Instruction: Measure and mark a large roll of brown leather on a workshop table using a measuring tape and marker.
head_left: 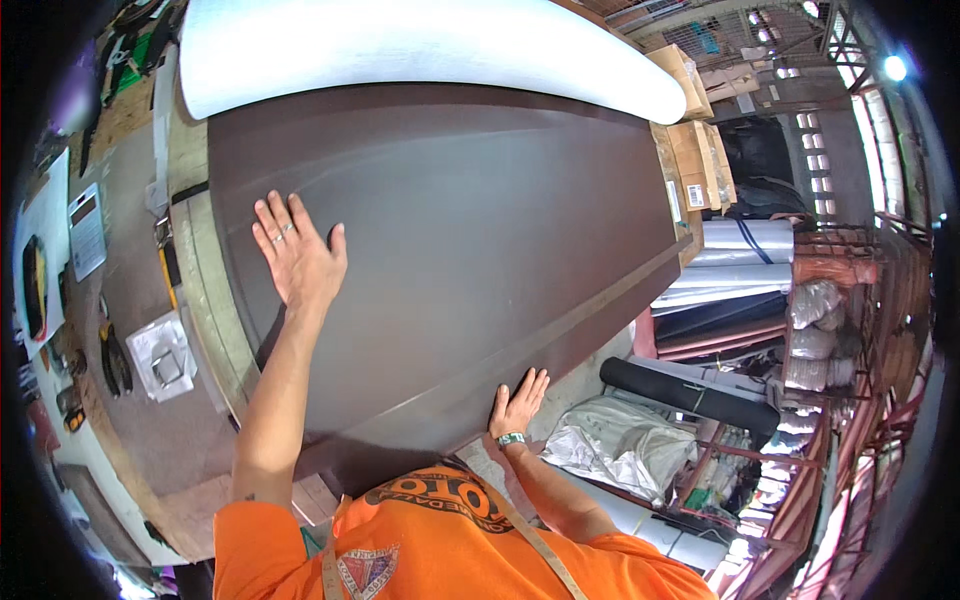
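Observation:
A wide dark brown sheet (470, 240), smooth like vinyl or leatherette, covers the work table and hangs over its near right edge. My left hand (302, 255) lies flat on the sheet near its left side, fingers stretched and thumb apart, with rings on it. Lower down on the right, my right hand (518, 402) rests against the overhanging part of the sheet, fingers spread, a band around the wrist. Neither hand holds anything. At the far side, a large white roll (430, 50) lies across the sheet.
Left of the sheet are a wooden strip (215, 300), a calculator (87, 230), pliers (115, 360) and a small white packet (165, 355). Cardboard boxes (695, 165) stand at the far right. Rolls of material (690, 395) and silvery plastic sheeting (620, 445) lie right of the table.

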Motion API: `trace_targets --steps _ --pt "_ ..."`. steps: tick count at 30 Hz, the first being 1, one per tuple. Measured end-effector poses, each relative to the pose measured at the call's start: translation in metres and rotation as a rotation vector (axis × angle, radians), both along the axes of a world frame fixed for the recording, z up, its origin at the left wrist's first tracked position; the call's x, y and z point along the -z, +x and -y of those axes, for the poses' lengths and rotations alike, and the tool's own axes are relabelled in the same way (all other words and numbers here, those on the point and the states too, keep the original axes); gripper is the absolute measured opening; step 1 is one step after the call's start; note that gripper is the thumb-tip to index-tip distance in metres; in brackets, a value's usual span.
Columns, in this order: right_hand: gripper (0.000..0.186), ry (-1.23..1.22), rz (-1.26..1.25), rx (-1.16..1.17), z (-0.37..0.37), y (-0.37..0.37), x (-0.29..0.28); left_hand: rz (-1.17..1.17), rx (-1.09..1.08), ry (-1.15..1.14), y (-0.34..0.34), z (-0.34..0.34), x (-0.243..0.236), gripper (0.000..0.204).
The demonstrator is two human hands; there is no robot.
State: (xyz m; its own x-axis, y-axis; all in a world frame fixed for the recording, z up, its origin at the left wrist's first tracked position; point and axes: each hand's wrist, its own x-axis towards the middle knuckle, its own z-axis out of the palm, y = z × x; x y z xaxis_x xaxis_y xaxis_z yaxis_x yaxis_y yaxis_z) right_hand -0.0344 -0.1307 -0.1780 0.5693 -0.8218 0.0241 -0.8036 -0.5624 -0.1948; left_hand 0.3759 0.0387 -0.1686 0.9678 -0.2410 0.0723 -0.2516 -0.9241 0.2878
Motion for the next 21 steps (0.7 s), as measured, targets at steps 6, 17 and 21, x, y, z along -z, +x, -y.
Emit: trace_targets --steps 6,17,21 --pt "0.077 0.023 -0.014 -0.024 0.003 0.001 0.001 0.060 0.004 -0.220 0.005 -0.005 0.001 0.078" --pt "0.074 0.025 -0.072 -0.035 0.003 0.003 0.001 0.053 -0.048 -0.251 0.011 -0.005 -0.002 0.070" --pt "0.074 0.031 -0.087 -0.069 0.004 0.000 0.003 0.097 -0.016 -0.383 0.010 -0.012 0.004 0.040"
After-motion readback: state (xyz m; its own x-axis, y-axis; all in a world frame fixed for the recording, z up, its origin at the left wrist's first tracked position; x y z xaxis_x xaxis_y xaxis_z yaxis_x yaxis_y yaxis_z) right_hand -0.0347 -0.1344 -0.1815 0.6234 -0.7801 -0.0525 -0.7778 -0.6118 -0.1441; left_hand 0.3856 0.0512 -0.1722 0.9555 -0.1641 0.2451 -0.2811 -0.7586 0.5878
